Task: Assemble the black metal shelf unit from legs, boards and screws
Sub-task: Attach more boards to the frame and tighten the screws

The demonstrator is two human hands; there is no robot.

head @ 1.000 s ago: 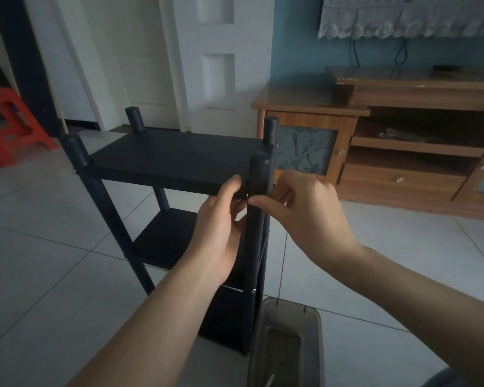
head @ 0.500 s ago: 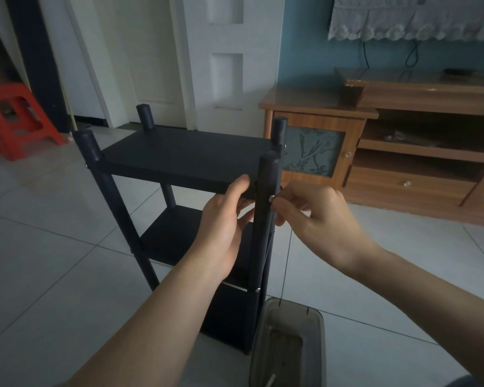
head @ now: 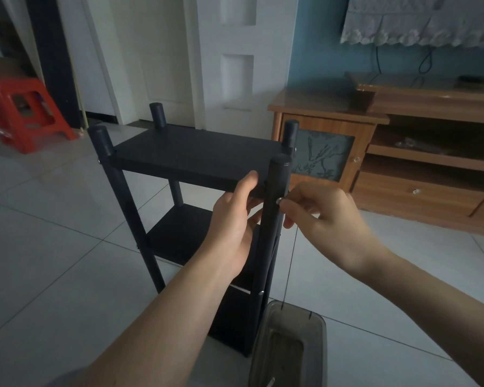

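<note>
— What are the fingers doing right now?

— The right hand (head: 327, 219) has its fingers (head: 292, 203) pinched together on a small silver screw (head: 279, 201), holding it against the right face of the near right leg (head: 271, 219), just below the top board (head: 196, 160). The other fingers are curled in under the palm.

— And the left hand?

— The left hand (head: 232, 227) grips the front edge of the top board at its near right corner: thumb on top of the edge, fingers curled underneath, right beside the same leg.

— Where does the shelf unit stand?

— The shelf unit (head: 190, 213) stands upright on the tiled floor (head: 53, 261), straight in front of the person. All four legs rise a little above the top board. A middle board (head: 179, 233) sits lower down, and there is a third one near the floor, partly hidden by the left forearm. Small screw heads show on the near left leg (head: 123, 205) at the top and middle boards.

— Anything else close by?

— A grey translucent tray (head: 317, 347) lies on the floor just beside the foot of the near right leg; I cannot tell what is in it. Farther off are a wooden cabinet (head: 403, 163) at the right, a white door (head: 235, 60) behind, and a red plastic stool (head: 25, 113) at the far left.
</note>
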